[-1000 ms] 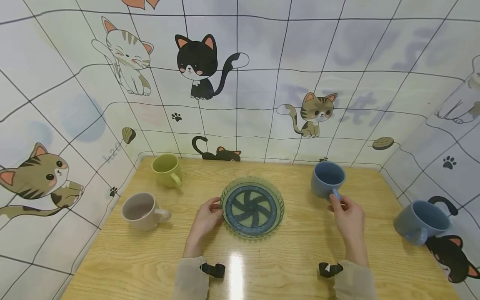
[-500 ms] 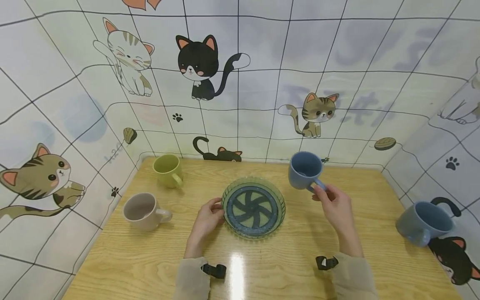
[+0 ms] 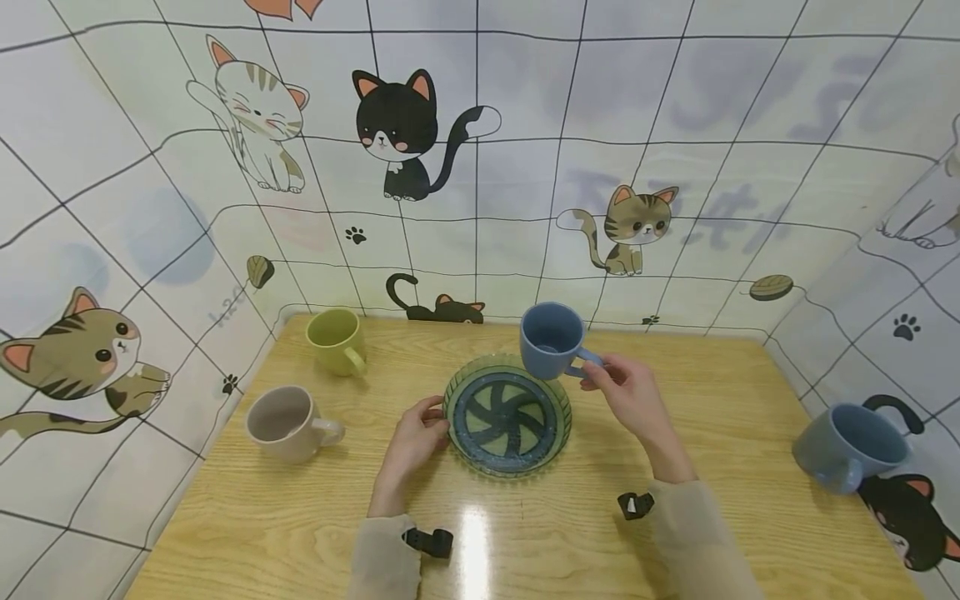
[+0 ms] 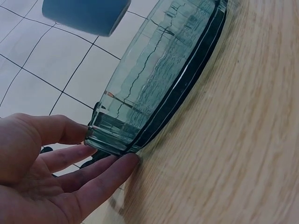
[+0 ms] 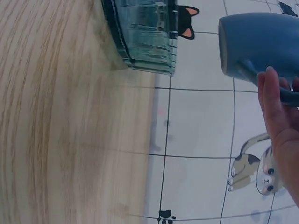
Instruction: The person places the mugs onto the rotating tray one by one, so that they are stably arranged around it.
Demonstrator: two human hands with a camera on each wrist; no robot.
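Observation:
My right hand [image 3: 628,392] pinches the handle of a blue mug [image 3: 550,340], held upright in the air over the far right rim of a green glass dish [image 3: 555,387]. In the right wrist view, a gap separates this mug [image 5: 261,42] from the dish [image 5: 149,37]. The dish sits on the table, with a dark blue swirl pattern. At its left edge my left hand [image 3: 411,437] holds the rim. In the left wrist view, the left hand's fingers [image 4: 110,175] touch the dish's lower side, while another digit bends onto its rim.
On the wooden table [image 3: 540,533], a green mug [image 3: 333,342] stands at the back left, with a pale grey-beige mug [image 3: 283,425] in front of it. Another blue mug [image 3: 847,450] stands at the far right. A cat-print tiled sheet [image 3: 517,192] surrounds the table's back and sides.
The right hand has lifted the blue mug from the table's back right and carried it left to above the dish. My left hand has stayed at the dish's edge.

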